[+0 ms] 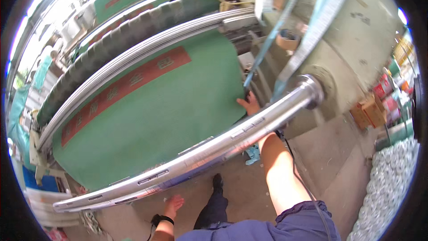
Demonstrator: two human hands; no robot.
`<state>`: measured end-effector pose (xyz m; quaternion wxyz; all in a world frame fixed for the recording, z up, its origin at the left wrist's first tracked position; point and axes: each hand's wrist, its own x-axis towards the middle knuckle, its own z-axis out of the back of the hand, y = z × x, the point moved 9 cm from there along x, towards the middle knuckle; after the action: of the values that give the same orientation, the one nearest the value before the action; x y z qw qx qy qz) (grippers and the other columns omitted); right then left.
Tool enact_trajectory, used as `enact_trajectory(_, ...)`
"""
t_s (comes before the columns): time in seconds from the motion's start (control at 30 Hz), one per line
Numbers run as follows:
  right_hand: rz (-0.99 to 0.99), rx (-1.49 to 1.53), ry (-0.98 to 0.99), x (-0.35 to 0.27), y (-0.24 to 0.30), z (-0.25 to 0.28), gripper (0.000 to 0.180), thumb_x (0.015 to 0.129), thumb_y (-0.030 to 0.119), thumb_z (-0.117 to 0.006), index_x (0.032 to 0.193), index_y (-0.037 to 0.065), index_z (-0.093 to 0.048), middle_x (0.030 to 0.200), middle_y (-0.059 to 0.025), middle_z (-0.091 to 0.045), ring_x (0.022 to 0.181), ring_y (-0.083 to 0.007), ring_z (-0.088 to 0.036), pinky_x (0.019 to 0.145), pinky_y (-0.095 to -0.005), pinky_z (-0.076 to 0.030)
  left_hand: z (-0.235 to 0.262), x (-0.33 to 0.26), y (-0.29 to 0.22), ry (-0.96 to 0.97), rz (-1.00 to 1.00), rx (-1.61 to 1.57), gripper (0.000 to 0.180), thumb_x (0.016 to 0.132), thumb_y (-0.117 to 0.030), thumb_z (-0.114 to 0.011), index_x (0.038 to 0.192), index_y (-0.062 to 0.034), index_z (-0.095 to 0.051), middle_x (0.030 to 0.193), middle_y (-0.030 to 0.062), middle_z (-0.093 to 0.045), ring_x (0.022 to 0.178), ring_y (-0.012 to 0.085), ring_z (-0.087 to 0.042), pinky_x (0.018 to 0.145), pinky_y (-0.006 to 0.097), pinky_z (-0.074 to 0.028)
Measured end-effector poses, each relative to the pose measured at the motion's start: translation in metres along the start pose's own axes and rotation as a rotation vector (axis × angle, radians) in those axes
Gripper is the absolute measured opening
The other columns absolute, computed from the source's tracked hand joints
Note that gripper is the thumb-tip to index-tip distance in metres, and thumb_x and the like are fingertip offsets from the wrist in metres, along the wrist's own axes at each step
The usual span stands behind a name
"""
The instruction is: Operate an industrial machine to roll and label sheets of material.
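Note:
My right arm reaches under a long shiny metal shaft (pixel 240 135). Beyond it, my right hand (pixel 250 103) is at the right edge of a wide green sheet (pixel 178 93) with a red printed band, thumb and fingers apart. Whether it grips the edge cannot be seen. My left hand (pixel 174 204), a dark band at its wrist, hangs open and empty below the shaft, apart from it. Light blue straps (pixel 307 40) hang down close to the shaft's right part and my right hand.
A round metal flange (pixel 310 90) carries the shaft at a large pale machine housing (pixel 352 49). Silvery rails (pixel 133 51) run behind the green sheet. At right are an open cardboard box (pixel 372 111) and stacked shiny whitish rolls (pixel 387 187). A blue scrap (pixel 253 155) lies on the floor.

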<state>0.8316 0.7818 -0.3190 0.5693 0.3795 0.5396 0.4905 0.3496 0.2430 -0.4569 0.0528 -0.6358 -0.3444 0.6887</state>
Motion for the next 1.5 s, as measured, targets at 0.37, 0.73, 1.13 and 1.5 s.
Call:
enact_trajectory(0.37, -0.214, -0.635, 0.414, -0.21, -0.14, 0.118, 0.086, 0.088, 0.045, -0.08, 0.156, 0.002, -0.05, 0.152, -0.0117, -0.061, 0.136, -0.031, -0.059, 0.118, -0.0434, -0.045, -0.034, 0.02, 0.064, 0.091, 0.013, -0.366, 0.07, 0.107, -0.062, -0.053, 0.152, -0.0088, -0.054, 0.132, 0.0228, -0.073, 0.122, 0.0342, -0.07, 0.111, 0.05, -0.052)
enact_trajectory(0.73, -0.318, 0.051, 0.11, -0.495, -0.021, 0.238, 0.031, 0.107, 0.022, -0.065, 0.125, -0.002, -0.07, 0.114, -0.006, -0.077, 0.096, -0.0164, -0.074, 0.081, -0.0333, -0.06, -0.104, -0.095, 0.008, 0.113, -0.495, -1.211, 0.122, 0.088, -0.101, -0.032, 0.171, -0.0127, -0.031, 0.177, 0.0115, -0.032, 0.16, 0.038, -0.03, 0.13, 0.058, -0.026)
enact_trajectory(1.13, -0.267, 0.023, 0.33, -0.48, -0.003, 0.23, 0.05, 0.104, 0.037, -0.073, 0.135, -0.001, -0.064, 0.123, -0.0087, -0.074, 0.106, -0.0238, -0.072, 0.093, -0.0404, -0.059, 0.339, -0.284, 0.062, -0.449, -0.944, -1.163, 0.064, 0.103, -0.05, -0.067, 0.15, -0.0072, -0.062, 0.149, 0.0054, -0.068, 0.138, 0.0293, -0.062, 0.119, 0.053, -0.044)
enact_trajectory(1.5, 0.279, 0.311, 0.148, -0.45, 0.225, 0.194, 0.055, 0.114, 0.046, -0.051, 0.142, 0.001, -0.065, 0.139, -0.009, -0.07, 0.13, -0.0237, -0.063, 0.115, -0.0412, -0.047, 0.359, -0.454, -0.1, -0.9, -1.344, -0.845, 0.029, 0.107, -0.031, -0.063, 0.117, -0.0049, -0.071, 0.119, 0.0049, -0.069, 0.109, 0.0168, -0.065, 0.098, 0.036, -0.054)
